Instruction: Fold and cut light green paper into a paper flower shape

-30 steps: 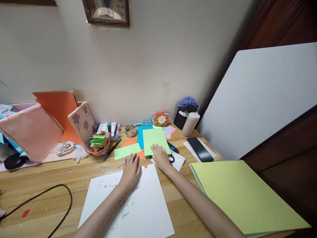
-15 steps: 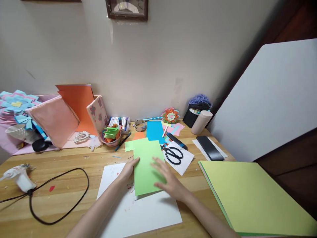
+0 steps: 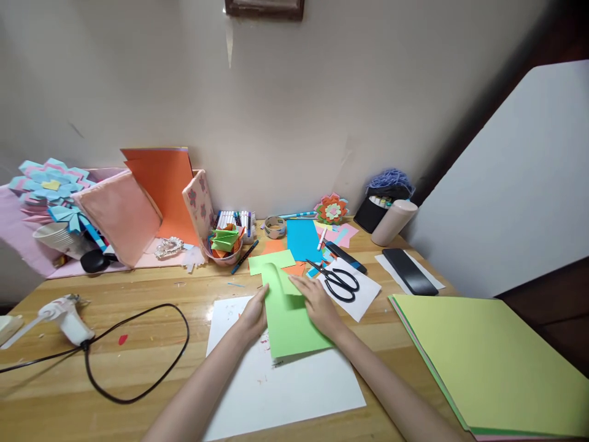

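Note:
A sheet of green paper (image 3: 294, 328) is held between my two hands above a white sheet (image 3: 285, 405). Its far edge curls over toward me, bent near the fingers of my right hand (image 3: 319, 307). My left hand (image 3: 254, 315) grips the left edge, thumb on top and fingers mostly hidden. The right hand has its fingertips on the curled flap at the right edge. Black-handled scissors (image 3: 343, 285) lie right of the paper on a small white piece. Behind the green sheet are another light green piece (image 3: 271, 261) and a blue sheet (image 3: 304, 240).
A white glue gun (image 3: 69, 319) with a looped black cord lies at left. On the right are a stack of coloured paper (image 3: 483, 362) and a black phone (image 3: 409, 271). A tape roll (image 3: 275, 227), paper flower (image 3: 332, 210) and pink bottle (image 3: 394, 223) stand along the wall.
My right hand has come onto the green paper's right side, and the far edge is now curled over. The whole view has shifted, so the table things appear further right.

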Motion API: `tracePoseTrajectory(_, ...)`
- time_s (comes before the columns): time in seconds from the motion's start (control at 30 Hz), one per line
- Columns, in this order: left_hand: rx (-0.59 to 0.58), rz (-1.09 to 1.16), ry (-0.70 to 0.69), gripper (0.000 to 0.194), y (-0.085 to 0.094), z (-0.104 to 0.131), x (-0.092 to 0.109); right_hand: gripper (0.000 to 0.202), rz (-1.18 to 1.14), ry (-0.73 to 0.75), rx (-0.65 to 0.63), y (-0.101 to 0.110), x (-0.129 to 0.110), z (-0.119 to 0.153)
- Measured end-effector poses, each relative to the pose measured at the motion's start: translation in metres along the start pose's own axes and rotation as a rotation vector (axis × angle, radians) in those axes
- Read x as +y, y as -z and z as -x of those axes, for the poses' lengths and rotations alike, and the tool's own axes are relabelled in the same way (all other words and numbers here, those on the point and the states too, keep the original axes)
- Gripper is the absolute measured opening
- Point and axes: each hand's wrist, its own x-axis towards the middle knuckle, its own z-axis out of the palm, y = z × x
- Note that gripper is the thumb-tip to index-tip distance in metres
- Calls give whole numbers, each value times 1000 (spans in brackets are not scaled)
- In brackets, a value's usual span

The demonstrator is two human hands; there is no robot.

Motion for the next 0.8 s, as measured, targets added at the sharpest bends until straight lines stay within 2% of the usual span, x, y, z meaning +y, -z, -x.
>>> tracePoseTrajectory(0.1, 8, 70, -29, 49, -2, -1, -2, 73, 238, 171, -124, -10, -3, 5)
tracePoseTrajectory(0.2, 63, 68, -54, 47, -5, 0, -4, 73, 315, 237, -199, -14, -4, 9)
tracePoseTrajectory(0.37, 16, -27, -91, 38, -9, 5, -4, 77, 347, 245, -243, -13, -9, 16)
tracePoseTrajectory(0.57, 41, -83, -149, 34, -5, 4, -7, 71, 276, 226, -274, -12, -21, 21)
tracePoseTrajectory(0.67, 56, -99, -174, 35, -4, 5, -7, 58, 82, 152, -281, 0, -25, 21)
tracePoseTrajectory(0.8, 66, -172, -205, 43, -7, 9, -6, 46, -366, -246, -94, 20, -16, 16)
